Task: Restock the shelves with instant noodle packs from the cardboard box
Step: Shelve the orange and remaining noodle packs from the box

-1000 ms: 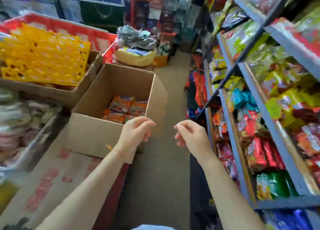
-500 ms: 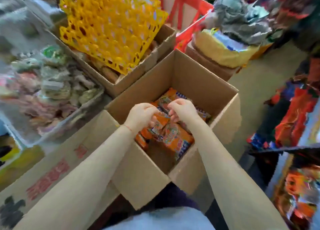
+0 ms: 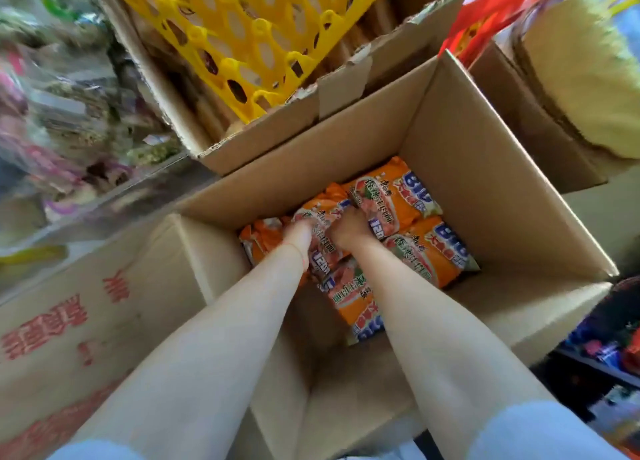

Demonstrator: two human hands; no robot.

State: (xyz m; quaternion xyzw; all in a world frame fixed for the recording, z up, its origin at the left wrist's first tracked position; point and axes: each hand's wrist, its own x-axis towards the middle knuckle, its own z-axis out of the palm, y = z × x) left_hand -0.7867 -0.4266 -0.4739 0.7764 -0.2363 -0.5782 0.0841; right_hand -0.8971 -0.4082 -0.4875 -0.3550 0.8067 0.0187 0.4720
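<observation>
An open cardboard box [image 3: 460, 141] fills the middle of the view, with several orange instant noodle packs [image 3: 429, 252] lying on its bottom. Both my arms reach deep into it. My left hand [image 3: 300, 235] and my right hand [image 3: 349, 227] are side by side, fingers closed on the same noodle pack [image 3: 323, 255] in the middle of the box. Its far end is hidden under my hands. The shelves are out of view except for a dark strip of goods at the right edge.
Behind the box stands a second carton [image 3: 277, 137] holding yellow plastic trays [image 3: 249, 27]. A printed flat carton [image 3: 69, 338] lies at the left, bagged goods [image 3: 62, 113] above it. Another carton with a yellow bag [image 3: 585, 79] sits at the right.
A second ago my hands hung empty in the aisle beside the shelves. I have since turned to the box, leaned in, and both hands have sunk to the bottom and closed on a pack.
</observation>
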